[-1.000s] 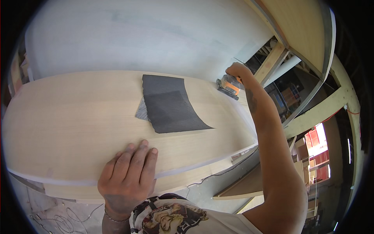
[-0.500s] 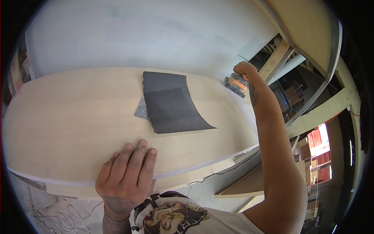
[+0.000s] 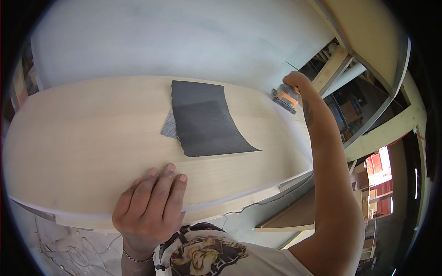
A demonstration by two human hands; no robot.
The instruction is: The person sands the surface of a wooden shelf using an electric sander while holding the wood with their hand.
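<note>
My left hand (image 3: 149,202) lies on the near edge of a pale wooden panel (image 3: 92,142), fingers stretched out and holding nothing. At the far right, my right hand (image 3: 297,80) is wrapped round an orange and grey power sander (image 3: 286,99), whose base rests on the panel's far right part. A dark grey sheet of sandpaper (image 3: 207,122) lies on the middle of the panel, its lower right corner curling up. From under its left side sticks out a lighter grey striped piece (image 3: 170,126). My right fingers are partly hidden behind the sander.
Behind the panel stands a large pale blue-white board (image 3: 184,37). Wooden framing (image 3: 334,69) and a curved yellowish panel (image 3: 375,41) rise at the right. A thin cable (image 3: 258,204) runs below the near edge, and loose cords (image 3: 78,257) lie on the floor at lower left.
The sander and my right hand appear slightly further right, though the whole view has shifted a little too. My left hand stays on the panel, and the sandpaper lies as before.
</note>
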